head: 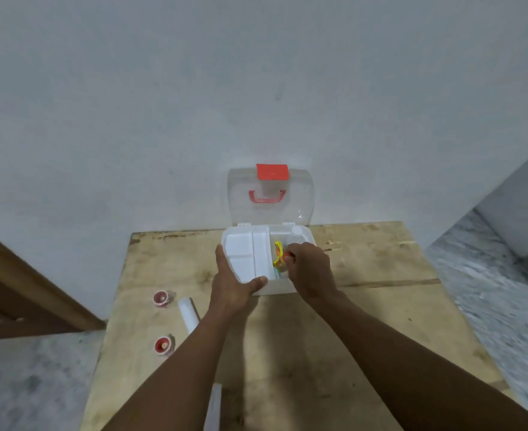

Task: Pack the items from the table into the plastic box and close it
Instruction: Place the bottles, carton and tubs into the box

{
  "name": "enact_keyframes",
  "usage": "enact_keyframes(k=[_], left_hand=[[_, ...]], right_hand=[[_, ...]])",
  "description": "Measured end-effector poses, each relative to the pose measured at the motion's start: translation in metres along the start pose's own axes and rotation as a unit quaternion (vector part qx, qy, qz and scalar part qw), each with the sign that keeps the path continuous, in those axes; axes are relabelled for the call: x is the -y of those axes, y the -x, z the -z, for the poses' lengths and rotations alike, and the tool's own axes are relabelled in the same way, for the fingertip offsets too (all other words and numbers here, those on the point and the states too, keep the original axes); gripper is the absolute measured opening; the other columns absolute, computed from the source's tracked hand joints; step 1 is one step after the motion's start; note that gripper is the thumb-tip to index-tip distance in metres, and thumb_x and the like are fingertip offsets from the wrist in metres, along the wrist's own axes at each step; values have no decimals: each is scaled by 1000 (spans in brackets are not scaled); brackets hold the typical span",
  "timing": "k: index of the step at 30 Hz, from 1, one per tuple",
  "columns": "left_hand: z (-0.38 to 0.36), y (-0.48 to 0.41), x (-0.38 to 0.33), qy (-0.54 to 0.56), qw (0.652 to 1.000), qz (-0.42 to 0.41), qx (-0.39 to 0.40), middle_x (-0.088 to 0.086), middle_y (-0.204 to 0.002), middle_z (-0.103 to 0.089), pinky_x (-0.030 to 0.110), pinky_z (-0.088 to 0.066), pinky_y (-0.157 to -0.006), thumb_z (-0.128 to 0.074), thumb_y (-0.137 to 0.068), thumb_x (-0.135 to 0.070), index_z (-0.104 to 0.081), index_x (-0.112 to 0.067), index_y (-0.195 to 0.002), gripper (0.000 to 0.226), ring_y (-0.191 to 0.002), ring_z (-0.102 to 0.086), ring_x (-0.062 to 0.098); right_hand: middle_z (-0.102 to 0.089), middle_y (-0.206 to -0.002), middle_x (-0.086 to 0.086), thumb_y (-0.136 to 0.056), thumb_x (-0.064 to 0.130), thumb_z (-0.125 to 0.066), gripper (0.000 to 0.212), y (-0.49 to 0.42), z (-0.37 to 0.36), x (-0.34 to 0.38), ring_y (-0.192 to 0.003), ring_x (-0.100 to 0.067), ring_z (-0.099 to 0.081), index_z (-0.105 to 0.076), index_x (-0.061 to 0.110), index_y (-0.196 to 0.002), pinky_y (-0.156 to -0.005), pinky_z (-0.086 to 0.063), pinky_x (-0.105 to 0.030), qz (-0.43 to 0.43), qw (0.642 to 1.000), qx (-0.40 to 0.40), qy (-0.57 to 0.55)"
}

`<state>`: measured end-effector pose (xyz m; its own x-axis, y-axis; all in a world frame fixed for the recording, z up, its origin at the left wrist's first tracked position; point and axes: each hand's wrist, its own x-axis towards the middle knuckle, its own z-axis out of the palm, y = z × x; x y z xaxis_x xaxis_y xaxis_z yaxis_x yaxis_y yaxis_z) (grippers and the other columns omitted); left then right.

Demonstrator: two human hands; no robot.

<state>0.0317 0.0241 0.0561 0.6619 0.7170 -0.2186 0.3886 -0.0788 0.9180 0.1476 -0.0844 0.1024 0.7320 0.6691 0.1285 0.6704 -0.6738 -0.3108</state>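
At the far edge of the wooden table: plastic box, thin-walled, probably light and prone to sliding. Left hand grips its near-left corner, thumb on the white divider tray. Right hand pinches a small red item over the right compartment, above yellow-and-teal pieces. Lid stands open. Red-topped jars and white tube are unpacked, left.

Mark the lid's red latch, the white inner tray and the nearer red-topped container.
red latch (272, 172), head view, centre of its face.
white inner tray (240, 248), head view, left compartment floor.
nearer red-topped container (164, 345), head view, its red top.
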Motion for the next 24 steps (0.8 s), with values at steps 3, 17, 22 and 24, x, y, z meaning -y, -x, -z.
enact_keyframes(k=[3, 17, 22, 24], left_hand=[[0, -1, 1, 4, 1000, 11, -1, 1, -135, -49, 45, -46, -98, -87, -69, -29, -8, -27, -151, 114, -119, -51, 28], [-2, -2, 2, 16, 1000, 24, -3, -11, -123, -42, 28, -38, -87, -84, -75, -23, -4, -28, -154, 113, -109, -44, 15], [-2, 0, 2, 8, 1000, 17, -8, -7, -127, -48, 39, -47, -94, -86, -71, -27, -10, -30, -151, 110, -114, -50, 21], [-2, -1, 2, 7, 1000, 20, -8, -7, -127, -47, 40, -47, -95, -85, -72, -27, -8, -30, -151, 111, -112, -49, 21]], right_hand=[[-70, -93, -13, -92, 12, -55, 16, -10, -1, 2, -87, -31, -66, -70, 8, -93, -67, -44, -32, 6, 999, 16, 39], [-72, -95, -11, -85, 9, -61, 12, -23, 6, -1, -87, -31, -68, -71, 11, -93, -64, -40, -27, -22, 989, 108, 101], [-72, -96, -7, -88, 23, -63, 15, -23, -6, -7, -88, -31, -70, -71, 19, -100, -73, -52, -33, -22, 987, 106, 118], [-72, -94, -6, -88, 23, -63, 14, -24, -8, -7, -87, -30, -70, -71, 20, -98, -72, -51, -32, -22, 988, 100, 113]])
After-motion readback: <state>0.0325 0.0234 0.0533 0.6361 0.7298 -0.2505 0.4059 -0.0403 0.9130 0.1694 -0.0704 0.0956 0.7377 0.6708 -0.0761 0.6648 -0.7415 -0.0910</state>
